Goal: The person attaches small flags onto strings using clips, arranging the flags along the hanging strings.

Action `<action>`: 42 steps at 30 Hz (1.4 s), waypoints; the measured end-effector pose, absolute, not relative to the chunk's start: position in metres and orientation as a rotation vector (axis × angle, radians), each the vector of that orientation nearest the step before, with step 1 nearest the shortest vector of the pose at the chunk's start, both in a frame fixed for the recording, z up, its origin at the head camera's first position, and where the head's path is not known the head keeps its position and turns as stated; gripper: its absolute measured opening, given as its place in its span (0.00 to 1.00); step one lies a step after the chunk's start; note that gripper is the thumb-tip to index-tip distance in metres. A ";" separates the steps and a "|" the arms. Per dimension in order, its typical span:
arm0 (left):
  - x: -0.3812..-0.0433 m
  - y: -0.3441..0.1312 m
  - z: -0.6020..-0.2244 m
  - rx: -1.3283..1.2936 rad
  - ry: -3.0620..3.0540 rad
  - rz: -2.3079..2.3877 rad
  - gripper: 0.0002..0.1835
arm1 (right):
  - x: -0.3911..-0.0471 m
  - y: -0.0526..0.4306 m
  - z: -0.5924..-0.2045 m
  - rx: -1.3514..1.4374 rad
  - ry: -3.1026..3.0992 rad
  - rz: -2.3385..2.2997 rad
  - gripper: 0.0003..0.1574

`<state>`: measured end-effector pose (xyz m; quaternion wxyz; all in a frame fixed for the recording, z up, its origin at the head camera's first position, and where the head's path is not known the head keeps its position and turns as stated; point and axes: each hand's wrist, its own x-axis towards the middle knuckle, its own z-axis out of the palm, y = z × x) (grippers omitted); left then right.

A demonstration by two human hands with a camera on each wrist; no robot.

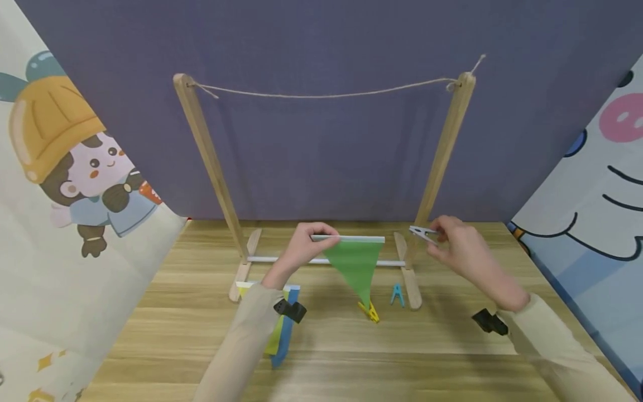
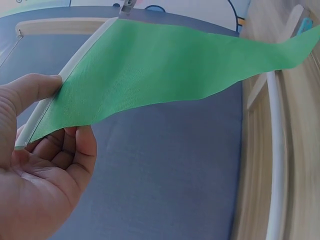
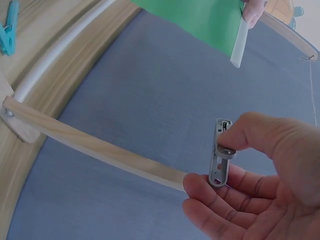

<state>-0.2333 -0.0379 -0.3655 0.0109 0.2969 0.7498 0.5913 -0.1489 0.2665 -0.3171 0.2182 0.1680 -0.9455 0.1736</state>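
Wood is forming the left post [image 1: 213,167], which is standing on the left of the table [image 1: 166,346]. Near its foot, yellow-green and blue flags [image 1: 284,340] are lying partly hidden beneath our left sleeve. Our left hand [image 1: 303,245] is pinching the white top edge of a green flag [image 1: 354,262] at its left end, thumb against fingers; the cloth is hanging point-down at the middle, well apart from the string [image 1: 311,96], which is sagging between the posts on the far side. Below the flag's tip, a yellow clothespin [image 1: 372,314] is lying on the near tabletop, and further right a blue clothespin [image 1: 397,295] is resting beside the right foot of the stand. Above that foot, the right post [image 1: 446,145] is leaning outward in our view. Rightmost, our right hand [image 1: 459,245] is gripping a grey clothespin [image 1: 421,229] between thumb and fingers, and we are holding it apart from the green flag.
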 end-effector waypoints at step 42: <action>-0.245 -0.005 -0.330 0.982 2.327 1.891 0.06 | -0.151 0.276 -0.274 0.481 -2.547 0.434 0.14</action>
